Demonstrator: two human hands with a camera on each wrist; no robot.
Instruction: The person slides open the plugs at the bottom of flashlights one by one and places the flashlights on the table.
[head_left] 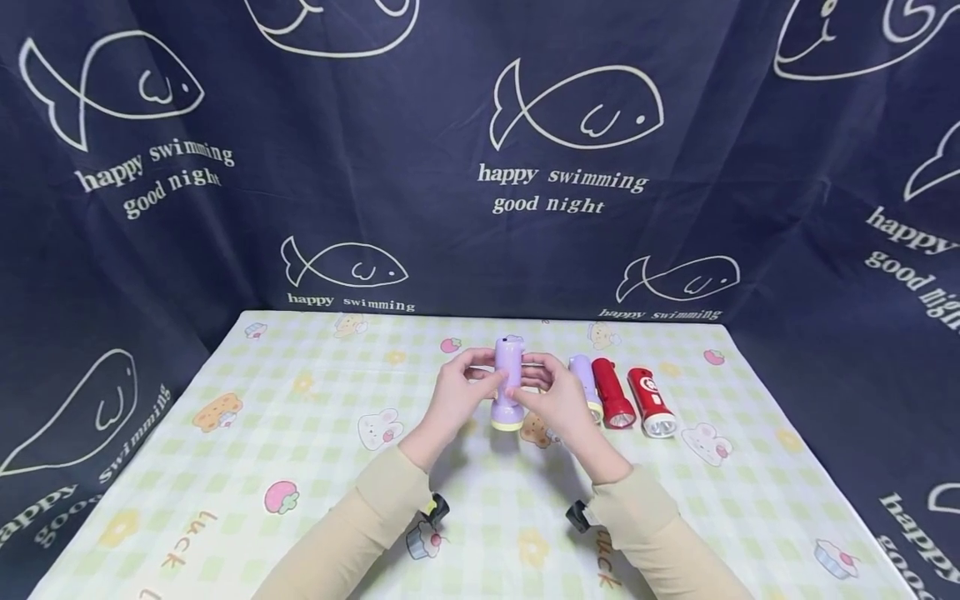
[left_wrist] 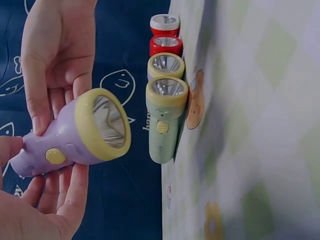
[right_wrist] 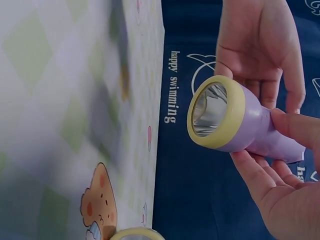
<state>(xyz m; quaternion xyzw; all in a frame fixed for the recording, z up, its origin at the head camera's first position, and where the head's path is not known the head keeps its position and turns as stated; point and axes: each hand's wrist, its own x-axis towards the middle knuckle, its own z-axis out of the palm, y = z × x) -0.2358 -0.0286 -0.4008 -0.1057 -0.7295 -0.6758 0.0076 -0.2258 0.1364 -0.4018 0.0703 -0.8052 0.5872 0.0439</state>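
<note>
While the left hand (head_left: 457,393) and the right hand (head_left: 557,398) pinch it from either side between thumb and fingers, the lilac flashlight (head_left: 510,362) stands upright above the checked tablecloth (head_left: 315,517), lens end down and apart from the cloth. Its smooth, glossy barrel widens into a head ringed by a pale yellow bezel (left_wrist: 86,122), within which a silvery reflector (left_wrist: 109,122) shows; a yellow switch (left_wrist: 55,156) sits on the side. On the cloth to its right lie a second lilac flashlight (head_left: 582,377), a plain red flashlight (head_left: 612,393) and a white-rimmed red flashlight (head_left: 652,404); the left wrist view also shows a pale green flashlight (left_wrist: 162,144) with a yellow rim.
</note>
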